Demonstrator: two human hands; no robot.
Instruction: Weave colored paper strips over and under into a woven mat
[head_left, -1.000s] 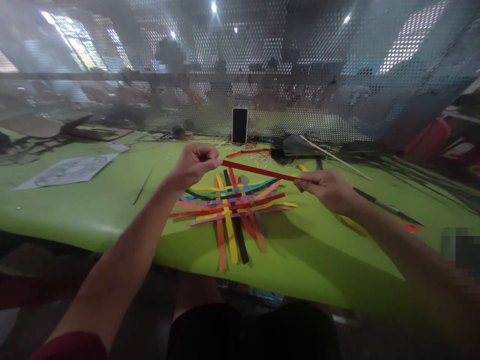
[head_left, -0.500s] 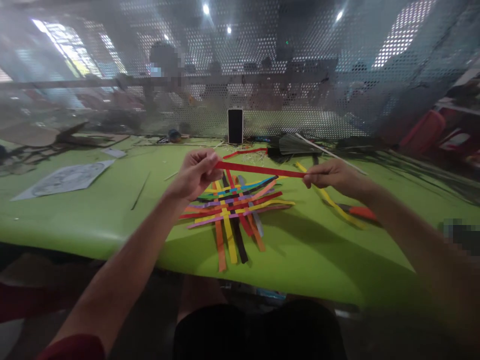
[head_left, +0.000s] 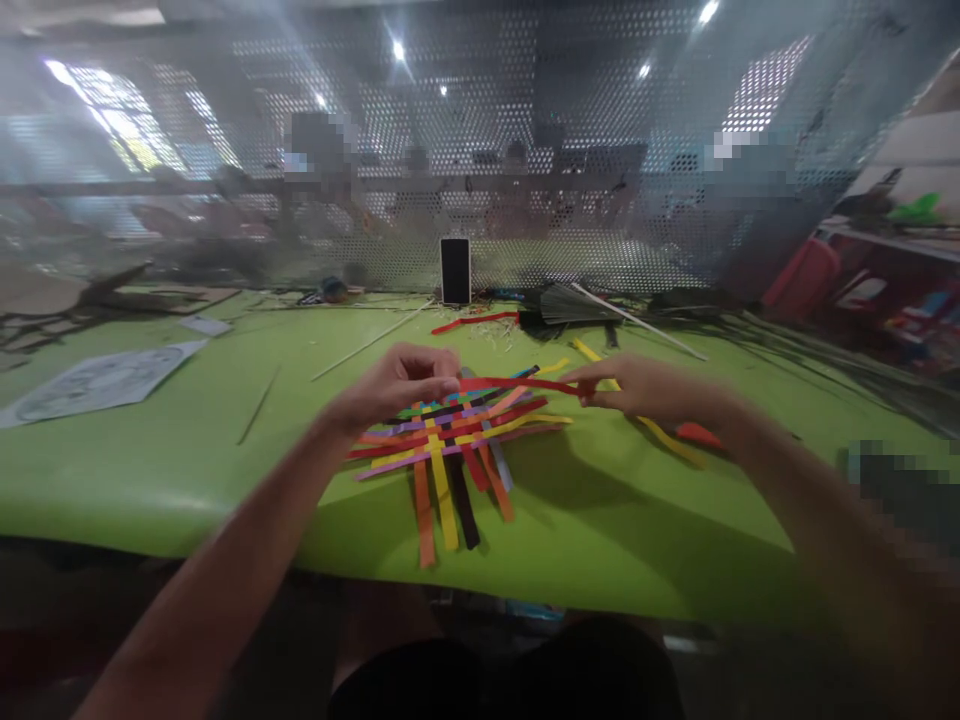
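Pinching red strip (head_left: 517, 383), left hand (head_left: 394, 385), right hand (head_left: 649, 388), green table (head_left: 187, 450), perforated screen (head_left: 585, 215) behind.

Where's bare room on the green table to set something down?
Two patches look bare: in front of the printed sheet, up to the table's near edge, and between the woven strips and the right forearm. It's crowded along the mesh screen, around the upright phone.
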